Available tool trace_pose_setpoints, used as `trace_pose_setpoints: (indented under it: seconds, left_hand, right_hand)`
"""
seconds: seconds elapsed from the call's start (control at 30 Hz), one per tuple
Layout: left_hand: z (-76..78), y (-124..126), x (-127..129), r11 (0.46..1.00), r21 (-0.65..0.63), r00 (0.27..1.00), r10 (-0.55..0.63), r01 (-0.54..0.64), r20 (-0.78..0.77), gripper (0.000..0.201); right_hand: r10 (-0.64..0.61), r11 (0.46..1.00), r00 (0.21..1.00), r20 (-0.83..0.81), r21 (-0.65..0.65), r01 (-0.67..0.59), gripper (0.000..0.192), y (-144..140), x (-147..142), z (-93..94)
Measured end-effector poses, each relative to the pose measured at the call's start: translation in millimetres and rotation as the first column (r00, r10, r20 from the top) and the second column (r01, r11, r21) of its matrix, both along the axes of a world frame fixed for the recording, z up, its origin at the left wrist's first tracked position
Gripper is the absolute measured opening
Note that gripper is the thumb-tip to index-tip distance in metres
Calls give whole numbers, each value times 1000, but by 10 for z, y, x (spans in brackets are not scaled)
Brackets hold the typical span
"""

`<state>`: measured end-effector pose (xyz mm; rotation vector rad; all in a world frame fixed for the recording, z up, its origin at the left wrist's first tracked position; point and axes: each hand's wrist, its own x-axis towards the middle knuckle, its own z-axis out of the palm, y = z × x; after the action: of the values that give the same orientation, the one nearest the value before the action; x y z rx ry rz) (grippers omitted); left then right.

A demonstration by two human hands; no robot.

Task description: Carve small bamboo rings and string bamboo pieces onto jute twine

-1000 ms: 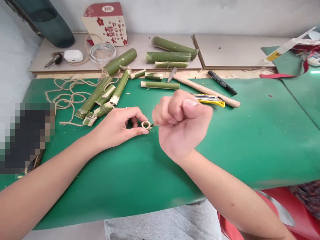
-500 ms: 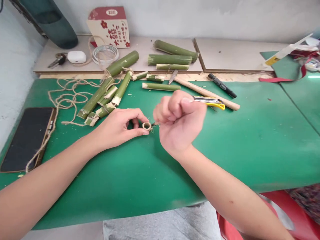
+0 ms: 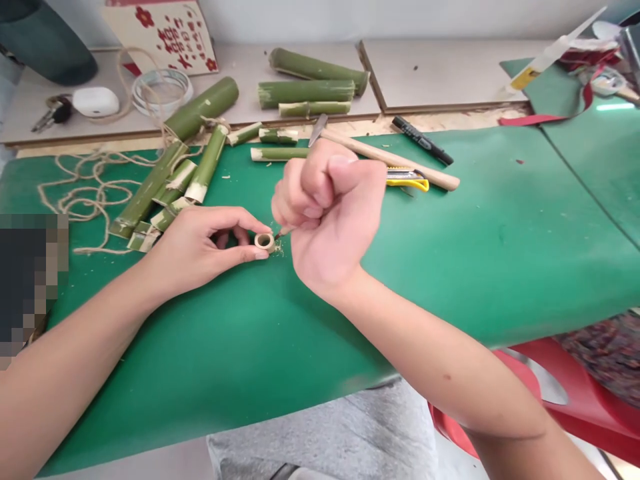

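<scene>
On green worktop [image 3: 450, 267], ring pinched.
Left hand [image 3: 200, 250] fingers held pale bamboo ring [image 3: 264, 242]; right hand [image 3: 327, 213] fisted round thin tool [image 3: 279, 234] touching it.

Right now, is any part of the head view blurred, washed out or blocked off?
Head view: even, soft light and faint shadows; a pixelated block masks the left edge; the left hand, the bamboo ring it pinches and the right hand, a fist, are sharp; a bright glare streak shows far right.
</scene>
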<state>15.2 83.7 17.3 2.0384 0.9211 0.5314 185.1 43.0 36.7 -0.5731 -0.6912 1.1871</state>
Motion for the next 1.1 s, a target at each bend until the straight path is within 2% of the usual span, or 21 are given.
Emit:
trace_pose_setpoints:
  seconds: [0.1,0.2,0.37,0.5,0.6,0.7,0.87,1.1]
  left_hand:
    - [16,2,3,1000,25,1000,-4,3,21,21]
    - [7,8,-5,999,39,1000,-4,3,23,22]
    - [-28,43,-36,994,98,994,-52,43,97,22]
    - [-35,80,-50,984,154,988,-109,91,113,24]
    - [-43,96,-50,984,148,987,-114,96,117,26]
    - [-51,101,-47,984,149,986,-119,102,113,26]
    - [-49,96,-55,989,123,990,-99,86,104,24]
    - [-23,83,-54,998,17,996,-68,68,51,20]
  right_hand:
    - [17,1000,1000,6,27,-17,45,-12,-2,-26]
    - [-20,999,1000,-1,44,20,45,-12,0,-19]
    - [-14,999,1000,25,-35,15,38,-35,3,30]
    - [-28,1000,1000,-9,-5,28,36,-58,-7,67]
    - [-15,1000,999,-50,-12,15,41,-83,-9,96]
    - [-7,1000,1000,-7,-16,6,38,-95,-1,91]
    - [-6,997,997,-78,76,12,35,-75,-7,16]
    - [-91,995,982,166,-17,95,52,-53,-3,49]
